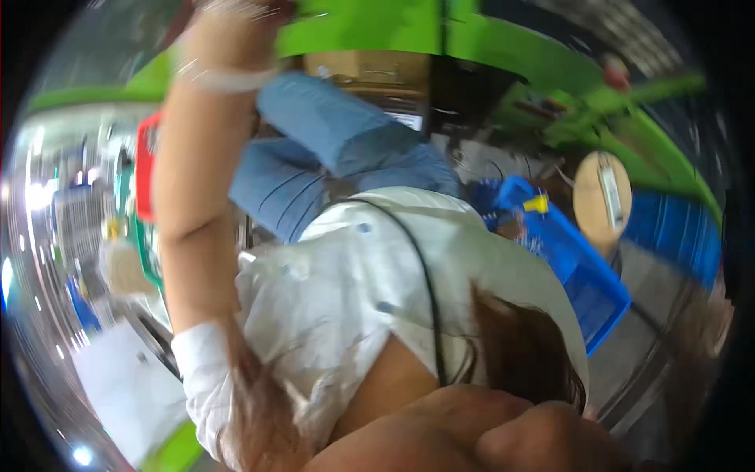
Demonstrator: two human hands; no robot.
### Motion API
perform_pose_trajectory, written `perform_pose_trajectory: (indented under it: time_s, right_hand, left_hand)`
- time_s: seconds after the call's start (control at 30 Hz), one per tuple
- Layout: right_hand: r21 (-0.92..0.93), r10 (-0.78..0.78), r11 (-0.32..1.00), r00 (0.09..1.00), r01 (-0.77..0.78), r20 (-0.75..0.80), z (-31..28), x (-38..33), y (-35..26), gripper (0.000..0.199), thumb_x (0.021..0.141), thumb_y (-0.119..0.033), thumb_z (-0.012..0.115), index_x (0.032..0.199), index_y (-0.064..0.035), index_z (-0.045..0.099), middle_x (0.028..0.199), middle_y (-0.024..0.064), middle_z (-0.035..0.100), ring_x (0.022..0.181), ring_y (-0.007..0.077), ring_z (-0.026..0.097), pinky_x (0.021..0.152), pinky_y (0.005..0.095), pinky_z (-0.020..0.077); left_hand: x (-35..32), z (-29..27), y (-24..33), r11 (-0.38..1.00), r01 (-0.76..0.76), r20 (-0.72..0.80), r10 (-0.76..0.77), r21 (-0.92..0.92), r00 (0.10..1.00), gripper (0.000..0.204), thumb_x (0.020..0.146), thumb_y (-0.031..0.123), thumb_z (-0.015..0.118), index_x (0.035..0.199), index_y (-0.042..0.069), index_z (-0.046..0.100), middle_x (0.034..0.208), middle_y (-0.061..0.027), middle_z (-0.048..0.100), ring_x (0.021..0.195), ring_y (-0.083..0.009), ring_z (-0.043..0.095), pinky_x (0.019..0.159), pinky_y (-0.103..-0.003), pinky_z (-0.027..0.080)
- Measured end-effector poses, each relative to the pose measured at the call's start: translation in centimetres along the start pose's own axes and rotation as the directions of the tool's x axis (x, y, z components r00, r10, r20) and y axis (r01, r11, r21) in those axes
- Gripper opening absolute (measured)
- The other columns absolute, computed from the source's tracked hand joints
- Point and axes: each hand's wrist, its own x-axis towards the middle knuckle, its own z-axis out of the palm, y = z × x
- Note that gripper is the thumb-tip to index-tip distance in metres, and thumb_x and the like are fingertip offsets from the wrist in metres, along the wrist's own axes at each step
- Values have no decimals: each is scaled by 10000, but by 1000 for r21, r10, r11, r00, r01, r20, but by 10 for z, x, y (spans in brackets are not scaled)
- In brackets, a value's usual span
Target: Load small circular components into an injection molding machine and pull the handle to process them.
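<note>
My left arm stretches up the left side, a pale band round its wrist. My left hand (236, 35) is smeared by motion and partly cut off by the top edge, so its fingers and anything in them cannot be made out. Past my white shirt, at the right, a small skin-coloured patch, perhaps my right hand (513, 229), shows beside a yellow-ended thing (536, 204). Whether it grips that thing is unclear. Both lie over the near-left side of a blue plastic bin (602, 311).
My legs in blue jeans (338, 126) fill the upper middle. A round wooden stool top (590, 197) and blue crates (668, 232) stand at the right. Red (145, 169) and green bins are on the left. A green bench edge (362, 30) crosses the top. A black cable (417, 259) runs down my shirt.
</note>
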Motion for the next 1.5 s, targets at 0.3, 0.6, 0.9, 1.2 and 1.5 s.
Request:
perform_pose_trajectory:
  time_s: [0.3,0.6,0.9,1.2,1.5]
  right_hand:
    - [226,-555,773,458,593,695,170,-112,-237,405,927,-361,548,1016,30,496,913,136,557,814,261,515,746,386,416]
    - [348,-533,617,50,706,844,258,-134,-304,339,937,-334,548,937,4,525,839,81,541,749,196,486,684,330,405]
    - [285,-389,593,-41,753,920,250,-123,-350,299,948,-308,548,859,-22,553,764,25,524,683,132,458,621,274,394]
    - [502,-545,569,-159,651,823,225,-269,-434,239,960,-232,533,862,-13,549,773,-7,510,677,86,441,629,231,396]
    - [451,-198,855,-643,256,740,225,-461,-493,491,977,-289,462,1400,-77,333,1380,139,422,1033,203,591,819,286,475]
  left_hand:
    - [-78,-46,-59,923,-278,-66,271,-265,960,614,728,229,681,1226,-41,444,1145,-227,497,1081,-344,490,952,-404,419]
    - [-339,-326,-263,791,597,-618,-404,134,674,213,826,115,579,1007,17,633,961,-111,641,883,-187,626,789,-313,498]
    - [-482,-566,-328,-21,992,-954,-278,122,111,407,813,383,598,1014,36,672,1009,-186,656,935,-333,635,809,-420,507]
    - [-464,-595,-361,254,965,-974,-196,65,117,274,836,276,587,919,19,634,982,-190,655,922,-336,626,778,-413,503]
    - [-344,-390,-226,850,289,-568,-514,-441,643,141,995,179,437,1069,60,418,1250,-145,543,1047,-144,566,847,-289,524]
